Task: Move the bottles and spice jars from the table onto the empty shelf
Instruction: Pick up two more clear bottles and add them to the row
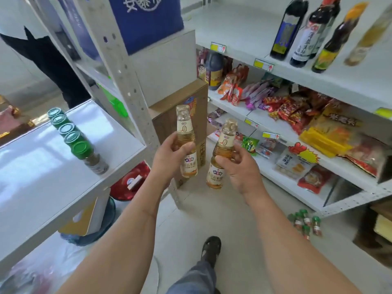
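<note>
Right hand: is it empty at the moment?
No, the right hand is closed around a small bottle of pale amber liquid, just as the left hand grips a matching bottle.

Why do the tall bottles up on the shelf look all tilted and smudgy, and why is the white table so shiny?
In the head view, the wide lens bends the edges, so the dark sauce bottles lean and smear; the white table throws back bright window glare; the two vinegar bottles, in the left hand and the right hand, are sharpest.
</note>
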